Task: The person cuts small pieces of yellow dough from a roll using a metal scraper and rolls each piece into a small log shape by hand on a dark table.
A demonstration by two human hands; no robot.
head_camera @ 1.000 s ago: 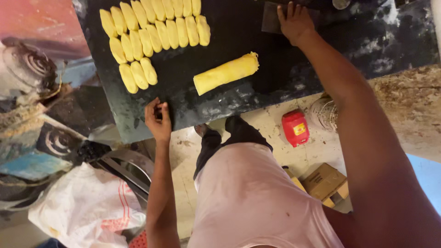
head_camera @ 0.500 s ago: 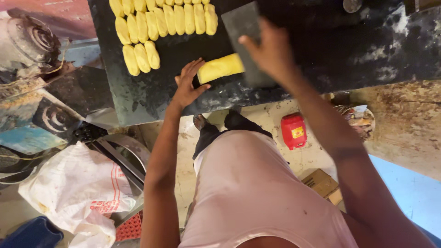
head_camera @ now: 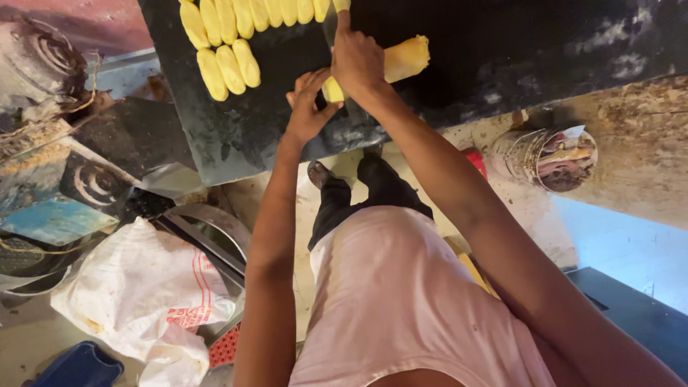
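Risk: right hand (head_camera: 356, 61), clamped on a flat cutter (head_camera: 331, 29), presses into the yellow dough log (head_camera: 401, 61); left hand (head_camera: 308, 107), fingers apart, steadies the end just beside the blade and could be nicked; uneven pieces likely on the dark surface (head_camera: 502, 64).

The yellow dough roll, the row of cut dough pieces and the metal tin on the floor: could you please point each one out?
yellow dough roll (head_camera: 407, 59), head view, on its bare right half.
cut dough pieces (head_camera: 229, 66), head view, on the middle piece of the lower three.
metal tin (head_camera: 517, 152), head view, on its shiny side wall.
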